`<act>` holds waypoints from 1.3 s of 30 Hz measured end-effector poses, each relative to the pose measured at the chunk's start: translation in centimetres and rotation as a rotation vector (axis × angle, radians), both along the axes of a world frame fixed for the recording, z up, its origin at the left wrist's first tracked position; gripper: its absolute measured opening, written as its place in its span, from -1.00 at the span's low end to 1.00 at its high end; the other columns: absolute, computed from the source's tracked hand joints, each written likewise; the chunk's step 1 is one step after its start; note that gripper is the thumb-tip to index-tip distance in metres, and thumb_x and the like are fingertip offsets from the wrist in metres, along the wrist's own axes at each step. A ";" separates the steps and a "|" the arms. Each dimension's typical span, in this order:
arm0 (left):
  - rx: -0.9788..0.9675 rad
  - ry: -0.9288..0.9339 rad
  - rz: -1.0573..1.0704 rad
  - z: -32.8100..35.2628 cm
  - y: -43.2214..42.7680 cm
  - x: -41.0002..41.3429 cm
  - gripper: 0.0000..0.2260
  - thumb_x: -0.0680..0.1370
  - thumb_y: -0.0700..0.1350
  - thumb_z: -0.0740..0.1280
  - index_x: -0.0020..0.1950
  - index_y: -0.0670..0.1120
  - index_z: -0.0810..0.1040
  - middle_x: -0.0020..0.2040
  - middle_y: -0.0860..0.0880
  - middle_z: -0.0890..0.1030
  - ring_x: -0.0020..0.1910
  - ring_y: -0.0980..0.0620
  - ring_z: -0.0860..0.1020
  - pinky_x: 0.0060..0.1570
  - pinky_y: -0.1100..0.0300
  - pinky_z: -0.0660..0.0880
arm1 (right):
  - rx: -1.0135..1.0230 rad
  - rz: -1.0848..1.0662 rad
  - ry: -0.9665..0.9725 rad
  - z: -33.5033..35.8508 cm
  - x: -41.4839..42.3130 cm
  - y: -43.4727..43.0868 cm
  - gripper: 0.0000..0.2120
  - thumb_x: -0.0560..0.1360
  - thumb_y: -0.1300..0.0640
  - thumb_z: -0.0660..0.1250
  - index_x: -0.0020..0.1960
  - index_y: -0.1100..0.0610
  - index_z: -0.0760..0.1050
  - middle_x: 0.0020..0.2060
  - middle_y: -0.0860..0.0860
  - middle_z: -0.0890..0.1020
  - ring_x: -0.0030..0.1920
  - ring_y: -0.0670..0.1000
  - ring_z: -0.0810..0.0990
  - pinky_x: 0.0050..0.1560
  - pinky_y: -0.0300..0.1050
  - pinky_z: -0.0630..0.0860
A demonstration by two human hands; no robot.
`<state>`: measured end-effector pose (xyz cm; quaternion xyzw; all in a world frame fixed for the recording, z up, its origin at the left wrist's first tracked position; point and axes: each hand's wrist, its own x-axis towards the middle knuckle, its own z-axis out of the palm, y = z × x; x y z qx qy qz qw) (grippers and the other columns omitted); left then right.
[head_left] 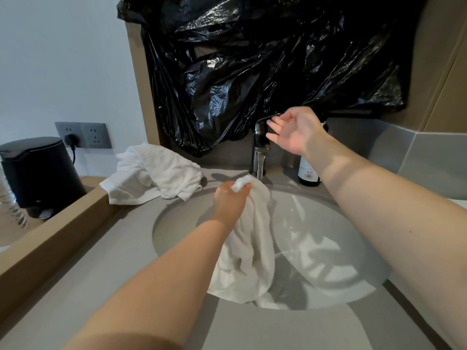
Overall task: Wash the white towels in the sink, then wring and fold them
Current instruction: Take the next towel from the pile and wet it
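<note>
My left hand (231, 199) grips the bunched top of a white towel (249, 251), which hangs down into the round grey sink (353, 286) just left of the running water. My right hand (294, 131) is open, its straight fingers beside the lever of the metal faucet (260, 147). Water streams from the spout. A second white towel (154, 173) lies crumpled on the counter at the sink's left.
A dark bottle (308, 174) stands behind my right wrist. Black plastic sheeting (265, 59) covers the wall above the faucet. A black kettle (38, 173) sits at far left, plugged into a wall socket (83, 135). The grey counter (265, 329) runs along the front.
</note>
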<state>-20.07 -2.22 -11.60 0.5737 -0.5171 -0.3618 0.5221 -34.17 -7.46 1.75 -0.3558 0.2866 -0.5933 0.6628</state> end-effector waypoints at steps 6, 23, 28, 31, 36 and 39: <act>0.127 0.151 -0.005 -1.2 -0.9 0.7 -0.86 0.58 -0.03 0.33 -0.08 -0.10 0.50 -0.24 -0.01 0.49 -0.30 0.09 0.44 -0.35 0.36 0.38 | -0.162 -0.453 0.428 -4.6 -1.9 2.2 -0.72 0.53 0.38 0.10 0.04 0.20 0.54 -0.17 0.10 0.69 -0.18 0.01 0.66 -0.14 -0.13 0.56; 0.490 -0.286 -0.351 -2.3 -3.5 0.1 -0.52 0.61 -0.05 0.29 0.51 0.02 0.24 0.32 -0.07 0.47 0.28 -0.06 0.45 0.24 0.09 0.44 | -0.037 -0.104 0.111 -5.7 -2.0 -0.5 -0.48 0.56 0.45 -0.05 0.51 0.28 0.14 0.45 0.20 0.32 0.43 0.13 0.35 0.42 0.04 0.30; 0.562 -0.521 -0.459 -2.9 -3.6 0.4 -0.50 0.58 0.01 0.31 0.50 0.06 0.26 0.33 -0.01 0.46 0.31 -0.06 0.42 0.34 0.02 0.40 | -0.032 -0.013 -0.197 -1.7 -1.3 -1.1 -0.44 0.53 0.42 -0.09 0.54 0.33 0.01 0.50 0.24 0.20 0.51 0.16 0.18 0.51 0.10 0.10; 0.554 -0.654 -0.511 -3.5 -3.8 0.4 -0.43 0.55 0.03 0.33 0.52 0.07 0.20 0.40 -0.04 0.40 0.31 -0.09 0.42 0.24 0.07 0.44 | -0.016 -0.003 -0.182 -0.9 -1.0 -1.6 -0.42 0.51 0.40 -0.07 0.54 0.33 0.01 0.50 0.25 0.21 0.51 0.16 0.19 0.52 0.13 0.09; 0.529 -0.799 -0.522 -4.2 -3.9 0.2 -0.41 0.55 0.02 0.34 0.52 0.03 0.20 0.23 -0.04 0.48 0.06 -0.04 0.50 0.05 0.16 0.47 | -0.035 0.014 -0.129 -0.9 -1.3 -1.5 -0.43 0.52 0.40 -0.03 0.53 0.31 0.05 0.50 0.21 0.23 0.51 0.12 0.21 0.51 0.16 0.10; 0.523 -0.697 -0.475 -4.3 -3.8 0.3 -0.46 0.54 -0.06 0.40 0.48 -0.03 0.29 0.18 -0.08 0.52 -0.04 -0.01 0.58 -0.03 0.21 0.55 | -0.115 -0.119 0.217 -2.1 -1.2 -0.7 -0.53 0.57 0.36 0.03 0.48 0.22 0.25 0.39 0.11 0.44 0.38 0.03 0.42 0.40 0.06 0.31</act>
